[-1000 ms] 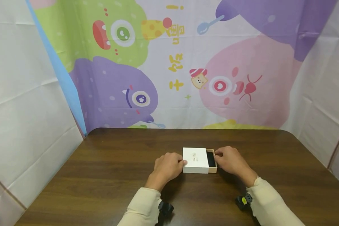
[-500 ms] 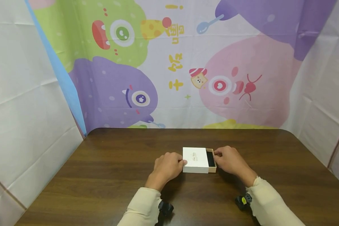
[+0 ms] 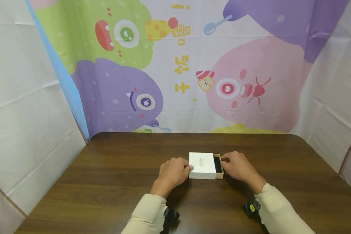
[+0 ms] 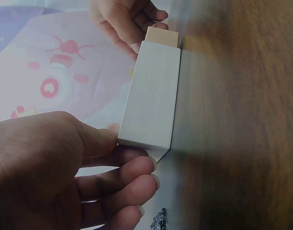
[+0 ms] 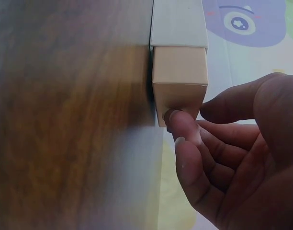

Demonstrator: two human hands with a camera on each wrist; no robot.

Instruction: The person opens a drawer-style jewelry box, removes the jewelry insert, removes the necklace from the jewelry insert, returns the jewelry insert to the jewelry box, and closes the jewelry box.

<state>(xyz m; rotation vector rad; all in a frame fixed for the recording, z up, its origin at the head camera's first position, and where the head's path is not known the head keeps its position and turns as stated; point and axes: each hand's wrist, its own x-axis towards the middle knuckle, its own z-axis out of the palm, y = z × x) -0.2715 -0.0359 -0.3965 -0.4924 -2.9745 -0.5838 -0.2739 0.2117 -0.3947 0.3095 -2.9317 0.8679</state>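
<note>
A white cardboard drawer box (image 3: 201, 165) with small gold lettering lies on the brown table. Its tan inner tray (image 5: 180, 67) sticks out a little on the right, showing a black lining (image 3: 218, 164). My left hand (image 3: 174, 174) holds the outer sleeve (image 4: 150, 91) at its left end, thumb at the upper corner and fingers against the end. On the opposite side, my right hand (image 3: 240, 165) grips the tray's end, its thumb at the top edge and curled fingertips (image 5: 185, 125) against the end panel.
The wooden table (image 3: 120, 156) spreads around the box. Behind it hangs a curtain (image 3: 190, 110) printed with cartoon monsters, and pale cloth (image 3: 26, 107) hangs at the sides. Each wrist carries a small black camera (image 3: 171, 215).
The tan tray has slid slightly left into the white sleeve, my right hand moving with it. My left hand and the sleeve stay practically in place.
</note>
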